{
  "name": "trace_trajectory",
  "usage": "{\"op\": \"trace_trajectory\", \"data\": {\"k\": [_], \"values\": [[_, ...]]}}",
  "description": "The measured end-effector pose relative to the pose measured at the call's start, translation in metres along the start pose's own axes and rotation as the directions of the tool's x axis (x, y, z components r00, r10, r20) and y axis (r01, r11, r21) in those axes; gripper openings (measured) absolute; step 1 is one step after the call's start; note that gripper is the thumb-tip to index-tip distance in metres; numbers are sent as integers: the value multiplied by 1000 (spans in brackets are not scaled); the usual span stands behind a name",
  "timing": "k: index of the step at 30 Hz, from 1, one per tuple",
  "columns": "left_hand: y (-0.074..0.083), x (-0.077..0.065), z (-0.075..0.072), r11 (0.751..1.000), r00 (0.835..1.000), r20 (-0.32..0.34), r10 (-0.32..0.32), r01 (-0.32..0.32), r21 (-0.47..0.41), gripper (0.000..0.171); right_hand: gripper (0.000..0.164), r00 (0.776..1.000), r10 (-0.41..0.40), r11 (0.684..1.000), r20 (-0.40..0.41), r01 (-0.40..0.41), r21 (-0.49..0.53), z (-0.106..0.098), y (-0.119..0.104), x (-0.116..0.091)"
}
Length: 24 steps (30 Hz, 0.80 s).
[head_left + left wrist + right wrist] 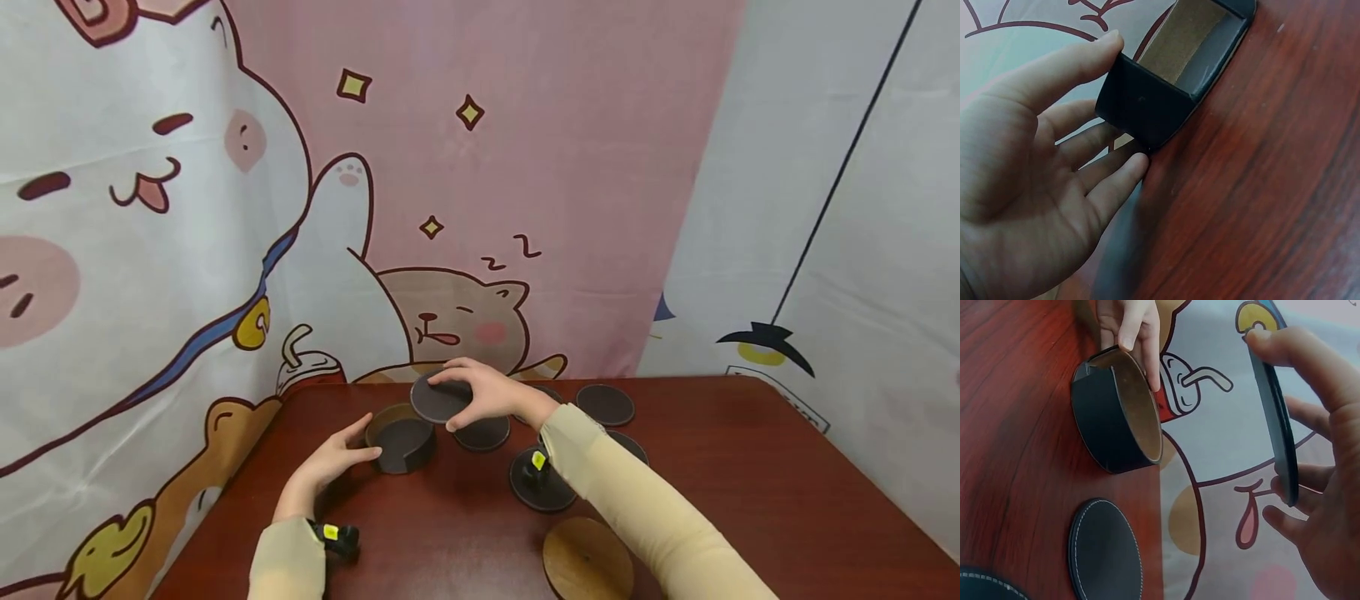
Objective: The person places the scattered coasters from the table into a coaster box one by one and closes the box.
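Note:
A round black coaster holder [416,458] with a brown inner wall and a gap in its side stands on the table's left part. My left hand [330,462] holds it from the left, thumb at the rim and fingers along the outer wall [1141,103]. My right hand [487,392] grips a thin round black coaster [429,402] by its edge, up above the holder and slightly to its right. From the right wrist, that coaster [1275,425] shows nearly edge-on between thumb and fingers. Another coaster [482,434] with pale edge stitching lies beside the holder.
More black coasters lie to the right, one at the back [606,406] and one nearer [543,496] below the right wrist camera. The right sleeve partly covers others. A round wooden disc [587,557] lies at the front. A printed cloth [585,208] hangs behind the table.

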<state>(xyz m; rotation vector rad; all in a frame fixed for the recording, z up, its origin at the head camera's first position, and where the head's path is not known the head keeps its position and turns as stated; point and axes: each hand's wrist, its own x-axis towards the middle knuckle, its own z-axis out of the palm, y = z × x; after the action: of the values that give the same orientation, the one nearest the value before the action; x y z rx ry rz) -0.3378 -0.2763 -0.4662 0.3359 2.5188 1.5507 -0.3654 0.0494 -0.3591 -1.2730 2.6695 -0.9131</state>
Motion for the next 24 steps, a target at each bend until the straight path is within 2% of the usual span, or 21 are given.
{"op": "trace_trajectory", "data": {"k": [17,24], "values": [[0,4,-2,1000,1000,-14,-21,21,-21,83,76,998,43,999,-38,-42,31,35,15,34],[2,2,0,999,999,-16,-29,28,-28,83,75,993,119,991,-22,-117,59,55,17,45]]}}
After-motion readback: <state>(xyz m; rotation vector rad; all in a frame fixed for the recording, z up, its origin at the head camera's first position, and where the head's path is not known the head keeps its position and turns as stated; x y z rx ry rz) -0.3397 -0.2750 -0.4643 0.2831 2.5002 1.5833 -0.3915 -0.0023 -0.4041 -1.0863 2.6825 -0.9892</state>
